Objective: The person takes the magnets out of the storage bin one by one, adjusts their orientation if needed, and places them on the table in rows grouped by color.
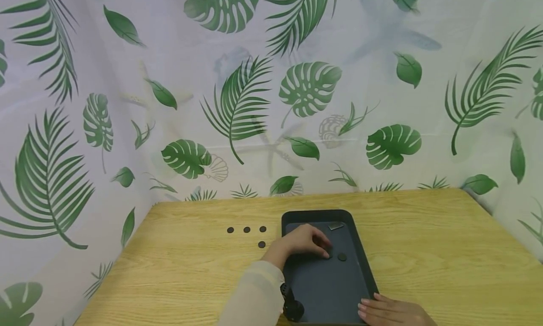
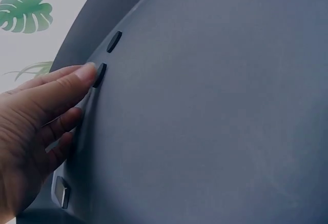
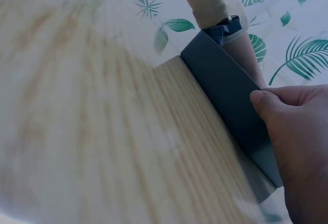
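Fingers of the left hand point(image 1: 303, 241) bend into the dark tray point(image 1: 316, 216), long axis running forward, open floor point(image 1: 326, 288) toward the person, side wall point(image 1: 361, 250) rightward; the right hand point(image 1: 394, 312) grips that wall. One black disc point(image 2: 101, 75) meets the left fingertips, whether pinched I cannot tell; a second disc point(image 1: 342, 257) lies just right.

Left grip point(image 1: 304, 241) in a pinch, right grip point(image 1: 394, 312) apparently thumb opposite fingers

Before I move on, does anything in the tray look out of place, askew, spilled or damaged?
Perhaps the small rectangular piece: it lies at an angle near the far right corner of the tray, unlike the round discs. No spill or damage shows.
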The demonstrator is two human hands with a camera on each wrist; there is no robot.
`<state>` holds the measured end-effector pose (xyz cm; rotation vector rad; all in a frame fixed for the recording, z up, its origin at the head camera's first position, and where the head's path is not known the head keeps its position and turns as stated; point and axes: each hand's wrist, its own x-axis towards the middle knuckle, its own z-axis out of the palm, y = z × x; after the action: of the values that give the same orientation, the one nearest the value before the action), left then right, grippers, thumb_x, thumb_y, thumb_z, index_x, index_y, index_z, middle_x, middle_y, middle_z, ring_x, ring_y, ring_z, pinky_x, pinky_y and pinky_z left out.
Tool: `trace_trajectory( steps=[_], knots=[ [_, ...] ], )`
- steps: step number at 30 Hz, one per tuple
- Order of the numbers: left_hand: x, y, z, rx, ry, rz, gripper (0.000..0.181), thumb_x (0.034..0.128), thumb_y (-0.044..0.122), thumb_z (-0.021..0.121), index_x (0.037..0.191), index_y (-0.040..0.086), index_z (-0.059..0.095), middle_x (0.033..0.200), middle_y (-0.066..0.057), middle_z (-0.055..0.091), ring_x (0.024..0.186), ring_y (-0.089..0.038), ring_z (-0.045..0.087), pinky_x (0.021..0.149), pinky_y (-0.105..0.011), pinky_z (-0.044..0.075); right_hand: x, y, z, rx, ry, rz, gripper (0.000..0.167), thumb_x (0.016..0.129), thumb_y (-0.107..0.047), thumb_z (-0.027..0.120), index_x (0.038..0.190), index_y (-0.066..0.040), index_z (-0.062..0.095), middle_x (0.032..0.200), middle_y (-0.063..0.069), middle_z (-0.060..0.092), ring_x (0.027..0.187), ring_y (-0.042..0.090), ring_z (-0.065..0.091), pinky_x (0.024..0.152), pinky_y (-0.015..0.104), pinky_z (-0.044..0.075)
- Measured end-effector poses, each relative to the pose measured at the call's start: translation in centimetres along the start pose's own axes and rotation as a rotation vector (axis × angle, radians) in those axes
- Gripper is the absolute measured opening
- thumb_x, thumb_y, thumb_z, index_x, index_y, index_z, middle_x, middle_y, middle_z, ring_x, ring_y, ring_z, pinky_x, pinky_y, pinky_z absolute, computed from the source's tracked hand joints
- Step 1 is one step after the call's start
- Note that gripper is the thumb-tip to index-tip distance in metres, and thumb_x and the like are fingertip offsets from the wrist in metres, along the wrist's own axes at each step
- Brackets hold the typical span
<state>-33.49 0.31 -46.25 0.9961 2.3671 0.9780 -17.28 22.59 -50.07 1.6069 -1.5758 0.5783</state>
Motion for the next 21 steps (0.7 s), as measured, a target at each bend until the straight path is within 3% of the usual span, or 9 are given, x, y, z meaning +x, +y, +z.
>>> trace_trajectory(
  steps=[11,21],
  knots=[
    [0.4,-0.2,0.4,0.092,0.007,0.013,0.025,0.0793,0.019,0.077,0.103,0.014,0.075,0.096,0.007,0.068,0.079,0.004,0.058,0.071,-0.014,0.047,-1.3,0.2,0.0,0.011,-0.022,0.028,0.04,0.1,-0.018,0.045,0.112,0.016,0.061,0.111,0.025,0.065,0.124,0.029,0.051,0.109,0.032,0.032],
    [0.5,-0.3,0.5,0.175,0.004,0.05,0.021,0.0804,0.024,0.076,0.1,0.018,0.076,0.095,0.011,0.063,0.08,0.005,0.056,0.071,-0.014,0.046,-1.1,0.2,-0.1,0.031,-0.025,0.036,0.039,0.1,-0.018,0.045,0.112,0.016,0.061,0.115,0.025,0.063,0.127,0.028,0.049,0.109,0.032,0.031]
  ],
)
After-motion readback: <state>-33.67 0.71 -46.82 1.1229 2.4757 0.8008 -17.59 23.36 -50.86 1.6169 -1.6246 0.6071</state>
